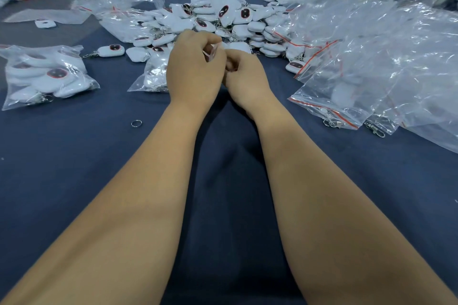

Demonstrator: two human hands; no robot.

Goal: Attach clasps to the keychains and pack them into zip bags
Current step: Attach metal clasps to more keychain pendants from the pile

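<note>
Head view: at center frame the left hand (194,67) and right hand (244,74) pinch one zip bag's (213,51) top edge together. A heap of white keychains (223,20) lies just above them.

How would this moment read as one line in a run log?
stage: closing a bag | left hand: pinches zip bag | right hand: pinches same bag's top | keychain pile: behind hands | split ring: loose on cloth

2 bare forearms are seen, uncovered from the lower frame edge up to the wrists. No sleeve edge is shown within the view. The left hand (195,69) and the right hand (244,74) are ungloved, and short, unpainted nails are seen on the fingertips.
</note>
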